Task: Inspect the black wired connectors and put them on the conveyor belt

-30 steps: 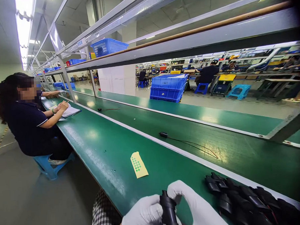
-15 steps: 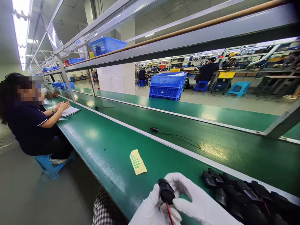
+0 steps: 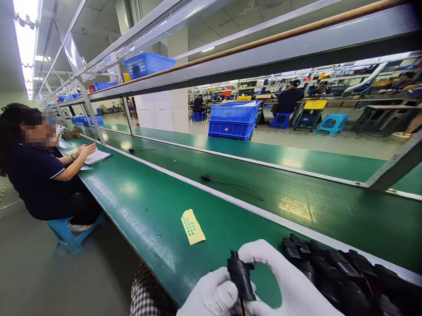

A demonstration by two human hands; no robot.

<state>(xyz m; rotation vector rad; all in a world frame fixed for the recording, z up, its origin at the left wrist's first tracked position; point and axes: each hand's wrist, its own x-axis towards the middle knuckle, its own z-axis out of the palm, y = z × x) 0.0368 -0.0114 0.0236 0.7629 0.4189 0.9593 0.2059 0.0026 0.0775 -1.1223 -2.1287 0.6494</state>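
Observation:
A small black cylindrical part (image 3: 241, 278) with a thin wire from its lower end is held upright above the bench's near edge. My left hand (image 3: 207, 300), in a white glove, grips its left side with thumb and fingers. My right hand (image 3: 289, 280), also gloved, curves round the other side, its index finger at the top and thumb near the bottom. Some fingertips are hidden behind the part. Beyond my hands lies a yellow sheet of green dot stickers (image 3: 193, 227). Many similar black parts (image 3: 337, 273) are piled right of my right hand.
A pale rail (image 3: 198, 181) divides the green bench from a strip bearing a black part with a wire (image 3: 206, 178) and another farther off. At the left a seated person (image 3: 36, 170) has hands near papers (image 3: 96, 157). Blue crates (image 3: 232, 122) stand beyond; a metal shelf runs overhead.
The black part has turned in my fingers from end-on to side-on, and my right hand has opened wider around it. The wired parts on the far strip have shifted left.

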